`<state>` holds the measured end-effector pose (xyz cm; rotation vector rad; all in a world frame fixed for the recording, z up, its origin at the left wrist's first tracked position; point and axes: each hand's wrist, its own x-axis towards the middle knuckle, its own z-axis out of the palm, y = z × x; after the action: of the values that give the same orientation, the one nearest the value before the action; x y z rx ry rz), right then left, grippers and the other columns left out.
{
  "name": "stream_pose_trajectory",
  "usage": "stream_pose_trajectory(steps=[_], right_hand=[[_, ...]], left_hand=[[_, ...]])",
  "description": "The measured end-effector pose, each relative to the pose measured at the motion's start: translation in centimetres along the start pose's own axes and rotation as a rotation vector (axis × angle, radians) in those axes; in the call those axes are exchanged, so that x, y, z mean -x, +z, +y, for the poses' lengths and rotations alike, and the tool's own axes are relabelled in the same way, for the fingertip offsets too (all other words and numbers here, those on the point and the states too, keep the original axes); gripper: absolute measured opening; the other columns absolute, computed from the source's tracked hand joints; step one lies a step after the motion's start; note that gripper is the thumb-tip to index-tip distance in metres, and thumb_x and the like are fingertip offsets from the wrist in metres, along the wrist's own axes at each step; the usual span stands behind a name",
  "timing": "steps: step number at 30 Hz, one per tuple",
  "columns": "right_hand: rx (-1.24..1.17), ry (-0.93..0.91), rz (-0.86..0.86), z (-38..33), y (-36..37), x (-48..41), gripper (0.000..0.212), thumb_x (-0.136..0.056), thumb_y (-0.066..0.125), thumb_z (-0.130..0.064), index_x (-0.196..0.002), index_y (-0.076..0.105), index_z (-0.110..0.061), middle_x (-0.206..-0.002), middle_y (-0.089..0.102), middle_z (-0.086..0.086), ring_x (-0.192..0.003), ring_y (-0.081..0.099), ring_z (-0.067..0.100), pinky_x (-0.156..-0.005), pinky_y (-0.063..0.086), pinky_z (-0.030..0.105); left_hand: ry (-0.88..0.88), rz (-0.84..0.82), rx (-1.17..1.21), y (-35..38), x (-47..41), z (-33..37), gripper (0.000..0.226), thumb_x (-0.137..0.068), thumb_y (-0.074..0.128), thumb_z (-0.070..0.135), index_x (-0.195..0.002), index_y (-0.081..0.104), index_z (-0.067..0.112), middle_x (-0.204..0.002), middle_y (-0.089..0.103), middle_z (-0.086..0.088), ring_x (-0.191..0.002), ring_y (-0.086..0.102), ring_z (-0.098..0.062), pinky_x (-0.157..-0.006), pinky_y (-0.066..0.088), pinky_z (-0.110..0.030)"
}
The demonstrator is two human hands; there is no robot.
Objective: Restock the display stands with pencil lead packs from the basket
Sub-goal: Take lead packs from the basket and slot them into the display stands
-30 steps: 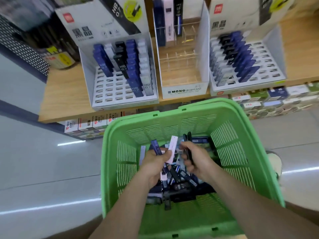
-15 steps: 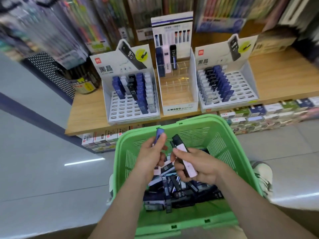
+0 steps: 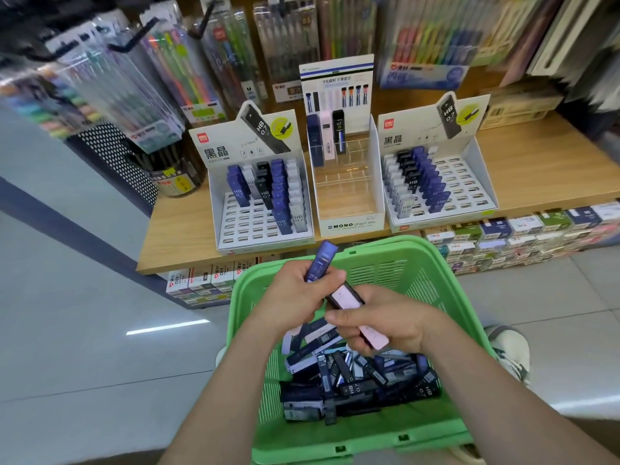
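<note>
Two packs in hand, many more in stock.

Item 1: blue pack (image 3: pixel 321 263). Gripped by the left hand (image 3: pixel 295 297), fingers curled round its lower half. Long axis near to far, tilted slightly right; the free end points toward the stands and shows over the basket's far rim.

Item 2: pink pack (image 3: pixel 349 298). Gripped by the right hand (image 3: pixel 385 323), fingers wrapped round its middle. Long axis far-left to near-right, the dark-capped end nearly touching the left hand and the pale end sticking out near-right of the palm.

Item 3: green basket (image 3: pixel 432 280), near, beneath both hands. It holds loose packs (image 3: pixel 352 380), dark blue, black and pale, heaped at mixed angles.

Item 4: three stands on the wooden shelf (image 3: pixel 553 162), all beyond the basket's far rim.
- Left stand (image 3: pixel 255 229): far rows part filled, near slots open.
- Middle stand (image 3: pixel 349 196): clear dividers, only three packs upright at the far end, one of them pink (image 3: pixel 326 135).
- Right stand (image 3: pixel 469 193): left columns filled, right columns open.

Bearing: the middle stand lies straight ahead, far of both hands. The left hand is nearer the left stand, the right hand nearer the right one. Judged by colour, the pink pack belongs in the middle stand. It would need turning from its slant to upright before it can drop between the dividers. The blue pack already points roughly that way.
</note>
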<state>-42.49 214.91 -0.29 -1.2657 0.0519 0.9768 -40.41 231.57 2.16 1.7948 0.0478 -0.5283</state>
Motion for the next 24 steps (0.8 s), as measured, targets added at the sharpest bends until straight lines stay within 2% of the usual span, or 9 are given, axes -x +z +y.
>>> stream_pose_trajectory(steps=[2,4,7,9,12,14,19,21,24], right_hand=[[-0.032,-0.054,0.066,-0.2,0.4,-0.5,0.009,-0.091,0.069,-0.023,-0.088,0.066,-0.015,-0.056,0.045,-0.002,-0.047,0.046,0.013,-0.045,0.038,0.024],[-0.101,-0.117,0.15,-0.4,0.9,-1.0,0.012,-0.086,0.071,-0.035,-0.083,0.075,-0.024,-0.057,0.048,-0.002,-0.049,0.051,0.014,-0.044,0.038,0.023],[-0.14,-0.148,0.278,-0.1,1.7,-1.6,0.037,-0.067,0.077,-0.052,-0.091,0.074,-0.023,-0.068,0.067,-0.002,-0.06,0.066,0.017,-0.04,0.039,0.022],[-0.145,-0.179,0.307,0.3,2.4,-1.9,0.037,-0.067,0.078,-0.048,-0.091,0.07,-0.022,-0.069,0.07,-0.006,-0.059,0.067,0.013,-0.039,0.039,0.02],[-0.204,-0.209,0.361,0.9,3.0,-2.1,0.027,-0.078,0.078,-0.032,-0.095,0.067,-0.015,-0.063,0.066,-0.008,-0.049,0.055,0.006,-0.039,0.035,0.02],[-0.259,-0.182,0.377,1.0,3.0,-2.1,0.035,-0.074,0.079,-0.03,-0.098,0.064,-0.01,-0.064,0.067,-0.005,-0.05,0.056,0.007,-0.038,0.034,0.021],[-0.468,-0.221,0.275,0.0,2.7,-1.9,0.015,-0.067,0.079,-0.02,-0.08,0.075,-0.014,-0.069,0.066,0.005,-0.057,0.06,0.014,-0.035,0.031,0.018],[-0.545,-0.236,0.268,-0.5,2.5,-2.0,0.021,-0.067,0.077,-0.016,-0.086,0.072,-0.01,-0.069,0.066,0.007,-0.055,0.059,0.015,-0.033,0.03,0.017],[-0.637,-0.252,0.224,-1.2,2.1,-2.0,0.018,-0.07,0.075,-0.012,-0.087,0.074,-0.007,-0.075,0.069,0.013,-0.049,0.055,0.013,-0.031,0.031,0.016]], left_hand=[[0.005,0.138,0.142,0.5,-0.1,0.4,0.022,-0.092,0.06,0.034,-0.088,0.071,0.016,-0.054,0.054,0.002,-0.042,0.038,-0.009,-0.042,0.034,-0.02],[-0.062,0.279,0.463,1.0,-0.3,0.7,0.024,-0.094,0.057,0.035,-0.096,0.071,0.016,-0.074,0.068,-0.001,-0.049,0.045,-0.009,-0.053,0.041,-0.027],[-0.118,0.37,0.751,1.7,-0.4,0.9,0.025,-0.098,0.051,0.031,-0.102,0.066,0.012,-0.088,0.073,-0.005,-0.063,0.056,-0.015,-0.064,0.048,-0.035],[-0.128,0.371,0.732,2.4,-0.4,0.9,0.026,-0.1,0.046,0.035,-0.1,0.064,0.017,-0.095,0.074,-0.002,-0.081,0.065,-0.021,-0.068,0.052,-0.038],[-0.109,0.345,0.66,3.2,-0.2,0.6,0.028,-0.101,0.043,0.038,-0.098,0.062,0.018,-0.102,0.074,0.001,-0.108,0.064,-0.03,-0.08,0.054,-0.049],[-0.071,0.329,0.621,3.2,-0.1,0.5,0.028,-0.101,0.043,0.037,-0.1,0.064,0.018,-0.105,0.073,0.003,-0.107,0.064,-0.035,-0.083,0.053,-0.052],[0.0,0.267,0.324,2.5,-0.3,0.8,0.032,-0.098,0.039,0.052,-0.098,0.067,0.036,-0.092,0.073,0.007,-0.08,0.07,-0.019,-0.06,0.052,-0.037],[-0.004,0.207,0.36,2.5,-0.5,1.0,0.032,-0.097,0.041,0.053,-0.105,0.067,0.036,-0.098,0.073,0.004,-0.086,0.071,-0.019,-0.064,0.055,-0.035],[0.028,0.174,0.522,1.1,-1.0,2.0,0.022,-0.09,0.058,0.034,-0.108,0.07,0.029,-0.115,0.068,-0.004,-0.091,0.066,-0.018,-0.07,0.051,-0.033]])
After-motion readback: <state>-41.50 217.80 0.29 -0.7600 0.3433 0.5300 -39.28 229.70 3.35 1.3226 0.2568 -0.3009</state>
